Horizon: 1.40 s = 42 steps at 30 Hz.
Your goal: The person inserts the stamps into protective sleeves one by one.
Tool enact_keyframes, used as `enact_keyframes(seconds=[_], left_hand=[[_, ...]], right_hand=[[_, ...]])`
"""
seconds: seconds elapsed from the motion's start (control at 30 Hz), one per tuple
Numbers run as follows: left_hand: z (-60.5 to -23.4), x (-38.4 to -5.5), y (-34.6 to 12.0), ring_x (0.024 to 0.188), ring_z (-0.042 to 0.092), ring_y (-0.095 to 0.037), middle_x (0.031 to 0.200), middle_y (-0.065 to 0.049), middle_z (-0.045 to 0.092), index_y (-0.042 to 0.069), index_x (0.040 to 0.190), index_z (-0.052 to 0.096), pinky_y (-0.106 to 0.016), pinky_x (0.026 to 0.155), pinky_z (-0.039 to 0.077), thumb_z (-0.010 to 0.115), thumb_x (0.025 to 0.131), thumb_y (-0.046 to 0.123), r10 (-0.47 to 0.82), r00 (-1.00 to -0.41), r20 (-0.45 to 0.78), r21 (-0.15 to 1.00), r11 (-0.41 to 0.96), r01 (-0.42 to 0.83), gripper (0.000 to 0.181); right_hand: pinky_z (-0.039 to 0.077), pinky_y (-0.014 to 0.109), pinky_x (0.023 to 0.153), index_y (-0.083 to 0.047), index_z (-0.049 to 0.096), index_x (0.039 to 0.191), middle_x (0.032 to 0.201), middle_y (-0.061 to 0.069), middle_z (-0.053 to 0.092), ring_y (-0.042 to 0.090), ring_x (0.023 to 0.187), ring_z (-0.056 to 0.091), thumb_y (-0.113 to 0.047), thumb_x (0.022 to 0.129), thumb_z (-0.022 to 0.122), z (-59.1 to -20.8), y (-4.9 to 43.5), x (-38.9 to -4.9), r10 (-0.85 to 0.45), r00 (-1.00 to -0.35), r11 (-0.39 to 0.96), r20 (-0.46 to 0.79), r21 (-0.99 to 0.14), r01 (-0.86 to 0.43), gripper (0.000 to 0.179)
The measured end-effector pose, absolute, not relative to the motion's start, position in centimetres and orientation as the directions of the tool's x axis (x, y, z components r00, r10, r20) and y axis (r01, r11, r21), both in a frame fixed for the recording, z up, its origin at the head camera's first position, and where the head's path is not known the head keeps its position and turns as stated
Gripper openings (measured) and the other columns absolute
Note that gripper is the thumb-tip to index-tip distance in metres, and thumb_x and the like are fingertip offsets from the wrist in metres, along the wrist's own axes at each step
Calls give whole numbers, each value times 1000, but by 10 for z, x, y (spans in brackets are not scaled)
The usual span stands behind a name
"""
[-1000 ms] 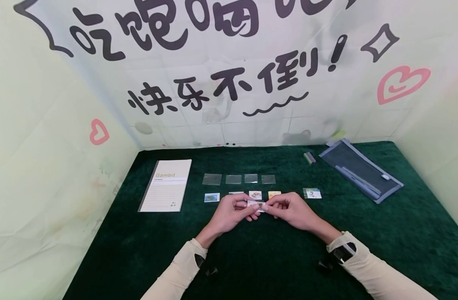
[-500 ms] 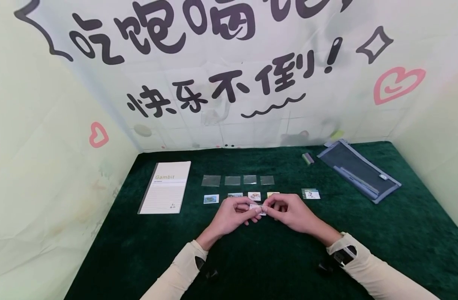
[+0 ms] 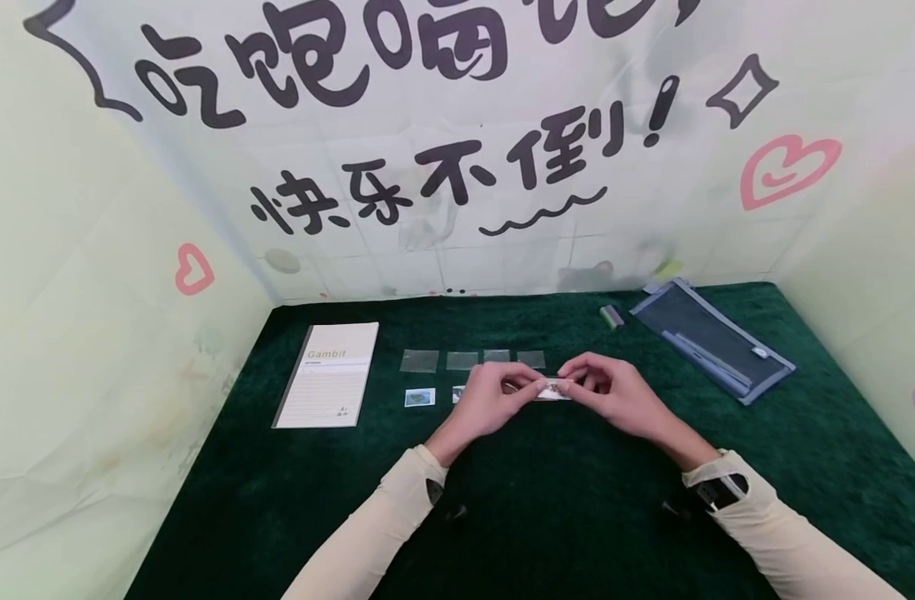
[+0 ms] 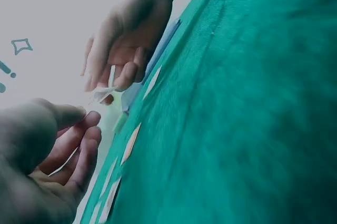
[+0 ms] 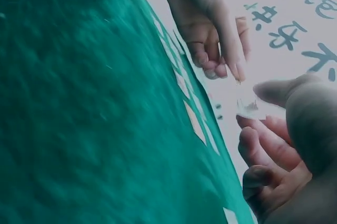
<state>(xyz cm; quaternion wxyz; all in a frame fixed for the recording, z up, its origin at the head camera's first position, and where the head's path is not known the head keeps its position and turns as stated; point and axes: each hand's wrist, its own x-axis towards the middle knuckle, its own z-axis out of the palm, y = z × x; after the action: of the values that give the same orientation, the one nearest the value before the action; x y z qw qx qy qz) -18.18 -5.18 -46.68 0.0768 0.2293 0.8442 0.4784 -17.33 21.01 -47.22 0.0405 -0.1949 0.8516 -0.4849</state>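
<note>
A small picture card point(image 3: 553, 389) with clear plastic film point(image 4: 101, 95) around its edge is held up between my two hands. My left hand point(image 3: 495, 396) pinches its left end between thumb and fingers, and my right hand point(image 3: 615, 396) pinches the right end. In the right wrist view the card point(image 5: 250, 105) stands between the right thumb and forefinger. A thin white edge point(image 4: 63, 162) shows between the lower fingers of the left hand. Beneath the hands lies a row of picture cards; a blue one point(image 3: 420, 397) is in full view, others are partly hidden.
Behind the cards, several clear plastic sleeves point(image 3: 420, 361) lie in a row. At left is a white notebook point(image 3: 326, 375). A small eraser-like block point(image 3: 611, 317) and a blue mesh zip pouch point(image 3: 712, 342) lie at the back right of the green cloth point(image 3: 547, 517).
Both hands have moved right and farther from the body, carrying the card. They now cover some table cards and the sleeved card at right. The head view has shifted slightly.
</note>
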Motion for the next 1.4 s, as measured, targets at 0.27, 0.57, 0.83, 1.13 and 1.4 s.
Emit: enact_keyframes(seconds=[0.27,0.57,0.83,1.13,1.4], left_hand=[[-465,-195,-13,90,66,-4,106,9,80,23,121,78,-22,78,55,71,107,27,434,-893,123,786,507,354,15],[-467,-205,0,77,63,-6,101,9,78,22,118,79,-22,69,51,72,107,24,479,-877,48,725,588,360,13],[-469,-210,1,71,63,-5,97,8,77,21,119,78,-21,67,52,73,106,23,486,-874,24,733,586,346,14],[-471,-214,1,88,62,-9,95,9,75,21,113,80,-24,80,50,76,104,26,485,-874,28,671,639,376,11],[-470,-218,-3,83,64,-6,96,8,75,21,112,79,-22,77,53,78,102,25,474,-881,-4,705,626,334,10]], right_hand=[[47,27,60,-20,77,111,92,1,77,15,67,57,-28,104,76,-468,233,-191,-326,-936,540,134,-786,-301,11],[45,26,63,-19,78,106,91,-1,77,13,69,54,-20,103,76,-471,243,-202,-382,-921,616,72,-723,-312,4],[47,26,69,-18,78,106,91,-4,76,12,75,59,-18,102,77,-471,239,-205,-398,-915,658,64,-675,-334,4],[46,30,76,-17,78,106,90,-5,71,14,82,59,-15,99,80,-471,234,-204,-421,-903,711,89,-586,-389,8],[42,33,77,-15,79,112,94,-1,68,17,84,54,-15,97,81,-473,234,-206,-431,-898,723,92,-560,-404,15]])
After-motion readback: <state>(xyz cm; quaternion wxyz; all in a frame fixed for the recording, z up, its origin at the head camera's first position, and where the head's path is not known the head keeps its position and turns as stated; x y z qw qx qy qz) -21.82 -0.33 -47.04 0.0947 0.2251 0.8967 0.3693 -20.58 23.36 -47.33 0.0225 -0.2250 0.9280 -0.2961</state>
